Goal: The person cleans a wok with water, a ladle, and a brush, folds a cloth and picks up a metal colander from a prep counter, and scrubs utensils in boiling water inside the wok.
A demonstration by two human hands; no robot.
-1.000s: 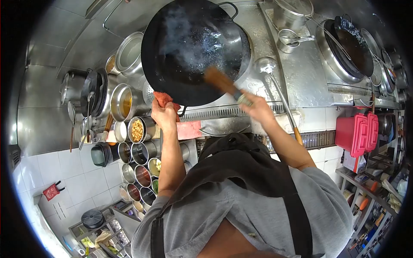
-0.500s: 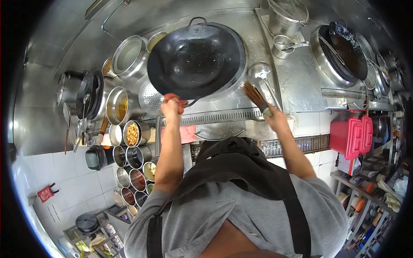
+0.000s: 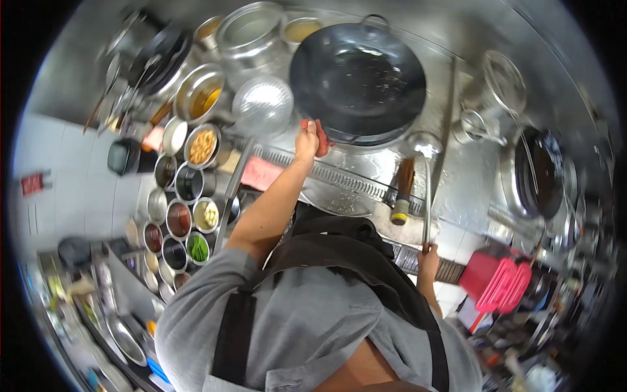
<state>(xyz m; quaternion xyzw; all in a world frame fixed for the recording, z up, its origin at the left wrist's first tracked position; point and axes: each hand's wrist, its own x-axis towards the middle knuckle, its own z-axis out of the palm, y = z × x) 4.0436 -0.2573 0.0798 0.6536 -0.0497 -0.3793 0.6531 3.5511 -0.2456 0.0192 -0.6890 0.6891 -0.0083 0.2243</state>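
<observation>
Brush down, R hand gripping ladle; L hand clutching red cloth at wok; 1 pot w/ amber liquid, 1 bowl w/ tan chunks.

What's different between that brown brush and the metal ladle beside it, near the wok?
The brush has brown bristles and a yellow band near its handle's end; the ladle is shiny metal with a round bowl. The ladle is clearly longer than the brush. The brush lies unheld, while the ladle's handle end is in the right grip. Both are side by side, with handles toward the person.
</observation>
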